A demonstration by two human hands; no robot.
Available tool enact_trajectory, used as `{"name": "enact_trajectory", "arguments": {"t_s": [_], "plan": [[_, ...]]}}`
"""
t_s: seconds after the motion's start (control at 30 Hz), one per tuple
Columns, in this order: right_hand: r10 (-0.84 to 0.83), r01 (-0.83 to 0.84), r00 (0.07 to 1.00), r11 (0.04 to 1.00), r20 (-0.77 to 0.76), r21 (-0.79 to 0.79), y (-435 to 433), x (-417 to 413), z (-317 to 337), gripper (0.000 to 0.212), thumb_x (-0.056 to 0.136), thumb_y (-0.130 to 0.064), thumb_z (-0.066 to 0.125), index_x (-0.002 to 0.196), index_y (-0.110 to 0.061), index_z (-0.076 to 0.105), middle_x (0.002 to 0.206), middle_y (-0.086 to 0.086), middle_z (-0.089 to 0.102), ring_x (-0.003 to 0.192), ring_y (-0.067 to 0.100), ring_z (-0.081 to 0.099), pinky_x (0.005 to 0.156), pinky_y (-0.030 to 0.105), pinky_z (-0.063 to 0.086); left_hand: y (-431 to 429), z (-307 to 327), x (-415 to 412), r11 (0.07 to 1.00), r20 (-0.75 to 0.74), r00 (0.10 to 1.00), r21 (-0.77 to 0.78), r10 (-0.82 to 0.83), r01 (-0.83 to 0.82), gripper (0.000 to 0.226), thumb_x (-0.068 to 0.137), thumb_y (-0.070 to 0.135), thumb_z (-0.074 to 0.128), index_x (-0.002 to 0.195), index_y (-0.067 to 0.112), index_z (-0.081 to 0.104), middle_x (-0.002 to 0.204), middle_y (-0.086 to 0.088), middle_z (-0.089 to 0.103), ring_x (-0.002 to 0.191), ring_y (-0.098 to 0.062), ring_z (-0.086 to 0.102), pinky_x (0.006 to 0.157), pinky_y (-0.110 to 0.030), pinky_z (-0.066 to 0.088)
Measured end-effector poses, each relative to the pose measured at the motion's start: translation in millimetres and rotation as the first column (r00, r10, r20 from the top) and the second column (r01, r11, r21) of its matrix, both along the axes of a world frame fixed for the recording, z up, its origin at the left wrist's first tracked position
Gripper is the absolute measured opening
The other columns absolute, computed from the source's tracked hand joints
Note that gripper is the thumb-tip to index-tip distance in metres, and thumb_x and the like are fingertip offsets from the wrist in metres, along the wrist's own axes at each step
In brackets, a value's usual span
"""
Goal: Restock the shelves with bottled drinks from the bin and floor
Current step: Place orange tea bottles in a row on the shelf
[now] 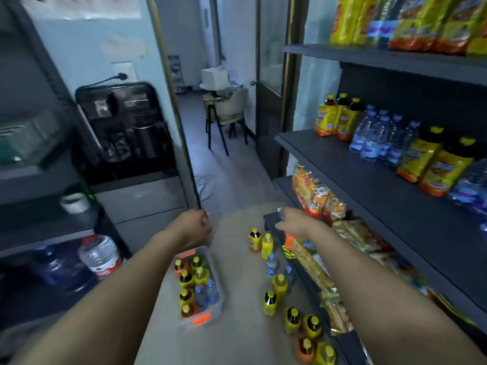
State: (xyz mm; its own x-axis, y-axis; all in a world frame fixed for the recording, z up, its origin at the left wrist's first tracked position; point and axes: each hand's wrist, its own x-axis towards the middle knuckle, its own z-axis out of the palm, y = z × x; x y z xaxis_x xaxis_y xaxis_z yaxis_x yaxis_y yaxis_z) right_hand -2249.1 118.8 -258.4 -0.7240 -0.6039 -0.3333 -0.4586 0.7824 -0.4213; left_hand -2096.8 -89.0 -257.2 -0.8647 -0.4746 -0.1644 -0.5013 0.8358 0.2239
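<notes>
A clear plastic bin [217,308] stands on the floor between my arms, holding several yellow-capped drink bottles [196,279] and two water bottles. More yellow and water bottles [279,284] stand loose on the floor along the shelf base. My left hand [195,225] is a closed fist above the bin's far end, with nothing visible in it. My right hand [292,219] reaches toward the low shelf at the right and seems to grip a small clear water bottle [279,211], which is blurred. The middle shelf [329,164] carries water bottles [379,135] and yellow-labelled drinks [337,119].
Snack packs [316,196] fill the lower right shelves. On the left, a dark shelf unit holds large water jugs [100,255] near the floor. A black rack [123,122] stands against the wall. Through the open doorway ahead stands a chair [226,111].
</notes>
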Motion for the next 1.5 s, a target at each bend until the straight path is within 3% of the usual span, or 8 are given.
{"name": "enact_trajectory", "arguments": {"t_s": [0.1,0.3,0.57,0.8,0.97,1.13,1.27,1.5], "plan": [[0.072,-0.072,0.997,0.997,0.008,-0.03,-63,15,-6,0.037,0.092,-0.023,0.054,0.123,-0.002,0.057,0.131,0.017,0.055,0.119,0.031,0.052,0.092,0.031,0.043,-45,-7,33,0.996,0.013,0.996,0.016,0.085,-0.085,0.037,0.092,0.031,0.05,0.12,0.007,0.052,0.125,-0.013,0.057,0.115,-0.029,0.052,0.09,-0.032,0.04],[0.227,-0.228,0.973,0.972,0.03,0.057,-187,44,-36,0.041,0.09,-0.027,0.056,0.121,-0.001,0.056,0.122,0.015,0.059,0.115,0.029,0.055,0.095,0.034,0.044,-135,-26,87,0.973,0.066,0.974,0.073,0.215,-0.219,0.04,0.092,0.03,0.05,0.124,0.007,0.05,0.126,-0.016,0.054,0.115,-0.03,0.051,0.093,-0.033,0.041],[0.383,-0.388,0.922,0.913,0.064,0.129,-289,92,-65,0.044,0.094,-0.026,0.051,0.13,-0.001,0.047,0.136,0.017,0.049,0.124,0.031,0.047,0.097,0.029,0.039,-211,-73,126,0.932,0.096,0.947,0.173,0.307,-0.32,0.034,0.09,0.031,0.05,0.116,0.009,0.055,0.121,-0.014,0.057,0.108,-0.029,0.054,0.092,-0.036,0.045],[0.414,-0.421,0.907,0.888,0.077,0.185,-325,73,-131,0.04,0.085,-0.029,0.056,0.122,-0.014,0.051,0.126,0.012,0.056,0.115,0.031,0.052,0.099,0.038,0.044,-236,-123,114,0.917,0.146,0.94,0.218,0.308,-0.335,0.034,0.09,0.03,0.049,0.114,0.008,0.057,0.12,-0.015,0.059,0.108,-0.03,0.054,0.091,-0.036,0.046],[0.41,-0.431,0.902,0.879,0.137,0.206,-345,41,-186,0.029,0.087,-0.023,0.053,0.113,-0.009,0.055,0.119,0.014,0.058,0.113,0.031,0.054,0.095,0.038,0.045,-244,-173,83,0.877,0.241,0.91,0.269,0.338,-0.397,0.04,0.09,0.032,0.049,0.125,0.011,0.051,0.13,-0.013,0.053,0.118,-0.028,0.051,0.099,-0.034,0.041],[0.391,-0.454,0.88,0.858,0.269,0.239,-362,6,-246,0.036,0.086,-0.026,0.056,0.117,-0.009,0.053,0.123,0.015,0.057,0.114,0.031,0.054,0.093,0.036,0.046,-250,-222,48,0.82,0.354,0.868,0.333,0.35,-0.466,0.04,0.092,0.033,0.047,0.127,0.013,0.049,0.132,-0.012,0.05,0.12,-0.027,0.048,0.099,-0.032,0.039],[0.391,-0.489,0.854,0.829,0.344,0.272,-369,-13,-294,0.032,0.085,-0.031,0.054,0.109,-0.011,0.055,0.117,0.014,0.059,0.11,0.031,0.056,0.087,0.036,0.048,-260,-264,22,0.776,0.398,0.841,0.368,0.366,-0.512,0.04,0.092,0.033,0.047,0.127,0.014,0.049,0.13,-0.011,0.05,0.119,-0.026,0.049,0.097,-0.031,0.039],[0.35,-0.493,0.835,0.82,0.425,0.291,-377,-20,-387,0.046,0.09,-0.031,0.051,0.131,-0.011,0.048,0.134,0.015,0.048,0.124,0.031,0.047,0.102,0.038,0.041,-274,-351,13,0.708,0.446,0.799,0.4,0.404,-0.581,0.039,0.092,0.031,0.049,0.127,0.013,0.05,0.131,-0.011,0.049,0.119,-0.026,0.049,0.099,-0.032,0.04]]}}
